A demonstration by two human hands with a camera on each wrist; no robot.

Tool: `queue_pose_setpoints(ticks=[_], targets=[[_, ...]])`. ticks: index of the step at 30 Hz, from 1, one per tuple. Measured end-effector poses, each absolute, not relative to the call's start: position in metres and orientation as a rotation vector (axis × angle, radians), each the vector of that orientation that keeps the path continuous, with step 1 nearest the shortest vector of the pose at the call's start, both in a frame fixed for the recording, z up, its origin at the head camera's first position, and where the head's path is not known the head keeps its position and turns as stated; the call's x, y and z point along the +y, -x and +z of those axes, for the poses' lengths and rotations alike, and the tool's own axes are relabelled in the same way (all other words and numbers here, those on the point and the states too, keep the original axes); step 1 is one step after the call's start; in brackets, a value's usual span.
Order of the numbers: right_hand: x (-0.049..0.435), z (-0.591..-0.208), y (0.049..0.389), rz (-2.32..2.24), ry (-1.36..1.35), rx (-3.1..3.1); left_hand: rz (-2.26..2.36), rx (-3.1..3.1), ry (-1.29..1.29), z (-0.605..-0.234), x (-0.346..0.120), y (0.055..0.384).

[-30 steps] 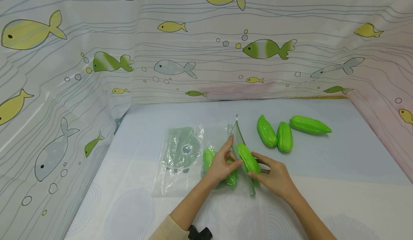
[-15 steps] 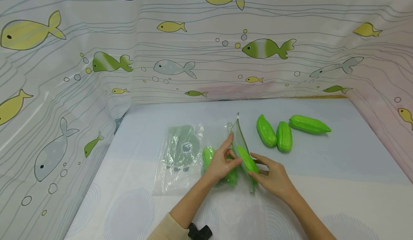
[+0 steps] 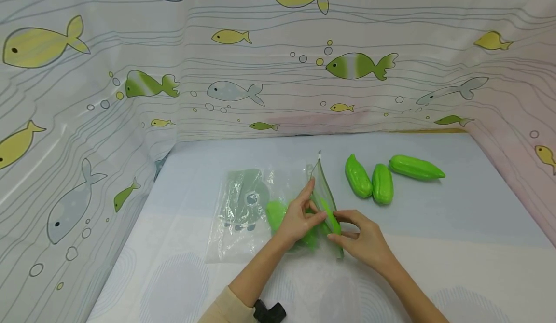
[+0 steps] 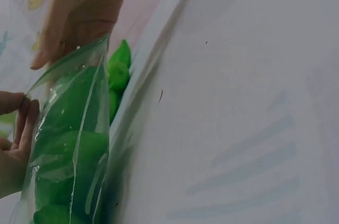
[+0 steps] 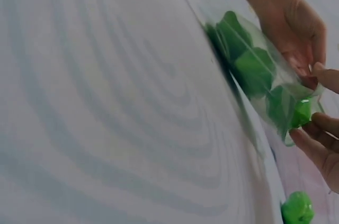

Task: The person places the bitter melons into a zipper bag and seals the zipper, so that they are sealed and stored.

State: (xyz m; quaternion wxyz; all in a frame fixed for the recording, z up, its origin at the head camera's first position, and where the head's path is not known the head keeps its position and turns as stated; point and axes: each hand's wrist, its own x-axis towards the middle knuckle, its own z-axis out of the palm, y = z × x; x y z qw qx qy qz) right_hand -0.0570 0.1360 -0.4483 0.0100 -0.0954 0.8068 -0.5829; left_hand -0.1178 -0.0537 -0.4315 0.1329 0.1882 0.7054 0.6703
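Note:
A clear zip-lock bag (image 3: 247, 245) with a printed grey-green figure lies on the table, its mouth standing raised on the right. My left hand (image 3: 297, 222) pinches the edge of that mouth between thumb and fingers. My right hand (image 3: 365, 238) holds a glossy green elongated vegetable (image 3: 333, 224) by its outer end; most of it is inside the bag mouth. Other green vegetables (image 3: 274, 213) show through the plastic, partly hidden by my left hand. In the right wrist view, the held vegetable's end (image 5: 302, 113) pokes out at the bag's opening, beside my right fingertips.
Behind my right hand lie three loose vegetables: an upright-pointing one (image 3: 358, 177), a short one (image 3: 383, 184) and a sideways one (image 3: 417, 167). A fish-print curtain (image 3: 269, 62) rises behind and beside the table. A black device (image 3: 269, 312) sits at my left wrist.
My right hand has moved left, pushing the vegetable deeper into the bag mouth. The vegetables inside have shifted a little left. My left hand stays nearly in place.

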Motion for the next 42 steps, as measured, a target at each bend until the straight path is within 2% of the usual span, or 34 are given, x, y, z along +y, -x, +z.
queue_pose_setpoints(ticks=[9,21,26,34,42], targets=[[0.127,-0.448,0.053,-1.713,0.366,2.481,1.961,2.050,-0.577,-0.435,-0.053,0.118],[0.132,-0.450,0.055,-1.562,0.627,2.513,1.939,2.060,-0.579,-0.436,-0.052,0.117],[0.136,-0.448,0.057,-1.630,0.637,2.611,1.929,2.053,-0.550,-0.436,-0.053,0.115],[0.146,-0.443,0.060,-1.831,0.650,2.635,1.922,2.044,-0.541,-0.413,-0.054,0.109],[0.151,-0.441,0.062,-1.877,0.644,2.626,1.930,2.059,-0.528,-0.440,-0.052,0.116]])
